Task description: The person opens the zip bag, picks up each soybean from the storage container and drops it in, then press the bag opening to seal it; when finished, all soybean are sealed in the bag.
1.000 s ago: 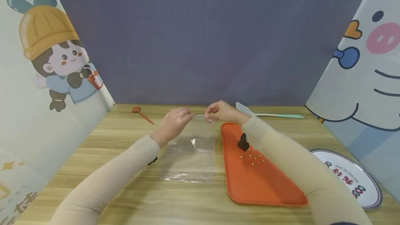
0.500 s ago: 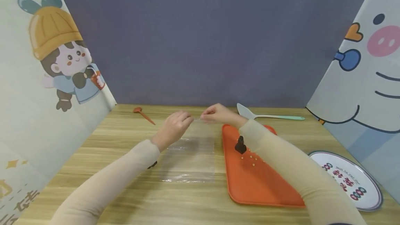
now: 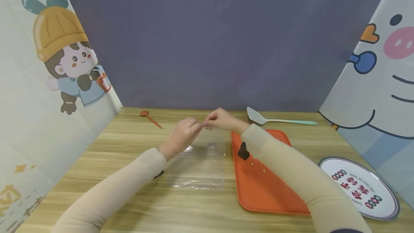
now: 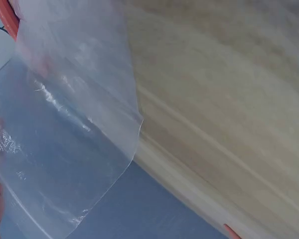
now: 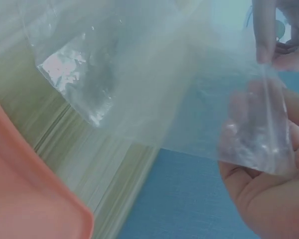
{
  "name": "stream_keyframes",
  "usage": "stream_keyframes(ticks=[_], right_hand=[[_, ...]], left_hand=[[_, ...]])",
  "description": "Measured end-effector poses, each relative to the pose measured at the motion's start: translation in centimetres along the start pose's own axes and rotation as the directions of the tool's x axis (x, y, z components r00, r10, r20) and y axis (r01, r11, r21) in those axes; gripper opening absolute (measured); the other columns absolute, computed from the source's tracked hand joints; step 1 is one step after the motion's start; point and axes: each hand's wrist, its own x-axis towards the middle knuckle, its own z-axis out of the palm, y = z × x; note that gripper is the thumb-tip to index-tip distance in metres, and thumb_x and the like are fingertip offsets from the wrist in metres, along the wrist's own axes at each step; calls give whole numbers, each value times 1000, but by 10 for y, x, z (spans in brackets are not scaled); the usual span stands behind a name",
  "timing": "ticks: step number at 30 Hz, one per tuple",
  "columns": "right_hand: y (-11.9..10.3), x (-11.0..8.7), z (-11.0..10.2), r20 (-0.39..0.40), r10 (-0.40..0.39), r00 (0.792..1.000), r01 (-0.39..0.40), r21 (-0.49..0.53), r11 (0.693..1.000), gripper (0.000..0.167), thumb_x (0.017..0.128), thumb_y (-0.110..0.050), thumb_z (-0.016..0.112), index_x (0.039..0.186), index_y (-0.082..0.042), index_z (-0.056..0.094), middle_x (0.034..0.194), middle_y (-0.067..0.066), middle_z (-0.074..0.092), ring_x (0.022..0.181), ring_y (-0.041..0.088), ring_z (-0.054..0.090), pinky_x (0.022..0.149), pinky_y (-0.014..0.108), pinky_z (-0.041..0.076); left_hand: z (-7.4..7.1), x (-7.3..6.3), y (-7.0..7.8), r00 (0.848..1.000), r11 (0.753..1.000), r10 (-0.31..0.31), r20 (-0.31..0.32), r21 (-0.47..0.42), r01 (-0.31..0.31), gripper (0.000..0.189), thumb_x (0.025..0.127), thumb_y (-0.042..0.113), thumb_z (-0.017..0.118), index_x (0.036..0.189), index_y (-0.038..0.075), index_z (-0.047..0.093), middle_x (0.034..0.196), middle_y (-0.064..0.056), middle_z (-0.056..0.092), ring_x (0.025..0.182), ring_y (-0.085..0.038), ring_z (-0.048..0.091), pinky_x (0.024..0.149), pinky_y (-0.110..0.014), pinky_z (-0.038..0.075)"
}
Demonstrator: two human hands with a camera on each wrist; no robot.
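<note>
A clear plastic bag (image 3: 200, 168) hangs from both hands at its top edge, its lower end near the wooden table. My left hand (image 3: 182, 135) pinches that edge from the left. The right hand (image 3: 223, 119) pinches it close beside, so the fingertips of both hands meet in the head view. In the right wrist view, a straight line runs along the top of the bag (image 5: 164, 99), and the right hand's curled fingers (image 5: 236, 184) show through the film. At the left border of the left wrist view, part of a hand shows beside the bag (image 4: 74, 154).
An orange tray (image 3: 265, 193) with several small pale yellow bits lies right of the bag, partly under the right forearm. Behind it is a spatula (image 3: 275, 120) with a mint handle. A white oval plate (image 3: 385, 204) sits far right, and a small orange-brown spoon (image 3: 151, 119) back left.
The right hand has slid left along the bag's top edge until its fingertips meet the left hand's. The left hand stays nearly in place, and the head view has shifted slightly.
</note>
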Motion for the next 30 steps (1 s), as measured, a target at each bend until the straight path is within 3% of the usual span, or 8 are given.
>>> stream_keyframes(ticks=[8, 16, 22, 26, 30], right_hand=[[1, 0, 1, 18, -47, 999, 47, -18, 999, 22, 94, -14, 63, 99, 6, 71, 94, 25, 71, 82, 32, 69, 82, 51, 57], [0, -1, 3, 16, -60, 998, 61, -60, 996, 21, 92, -15, 65, 94, 5, 72, 82, 19, 72, 71, 19, 67, 66, 28, 59], [3, 1, 10, -17, -2, 1000, 2, -15, 1000, 17, 92, -8, 64, 91, 6, 72, 78, 18, 71, 63, 12, 65, 61, 25, 60], [0, 1, 14, -32, 32, 999, -33, -12, 999, 14, 91, -6, 63, 90, 5, 72, 86, 24, 71, 70, 26, 70, 61, 25, 60], [-3, 1, 16, -41, 51, 998, -51, -5, 999, 16, 91, -5, 63, 93, 8, 71, 87, 22, 72, 83, 38, 70, 60, 26, 61]], left_hand=[[2, -2, 3, 995, 993, -100, 7, -56, 100, 11, 84, 4, 71, 94, 1, 72, 85, -6, 68, 78, -18, 63, 75, -27, 57], [3, -4, 6, 998, 998, -57, -3, -4, 57, 15, 83, 2, 72, 98, 1, 72, 84, -6, 69, 76, -17, 64, 70, -23, 58], [5, -6, 7, 999, 996, -18, 32, 84, 15, 20, 82, -1, 71, 102, 2, 72, 88, -6, 71, 80, -18, 67, 69, -22, 59], [6, -8, 6, 999, 995, 1, 52, 103, -6, 25, 79, -5, 70, 103, 2, 71, 90, -7, 72, 82, -18, 68, 70, -23, 60], [5, -10, 4, 998, 991, 30, 62, 127, -38, 30, 75, -8, 72, 103, 1, 71, 91, -8, 72, 82, -19, 68, 69, -24, 60]])
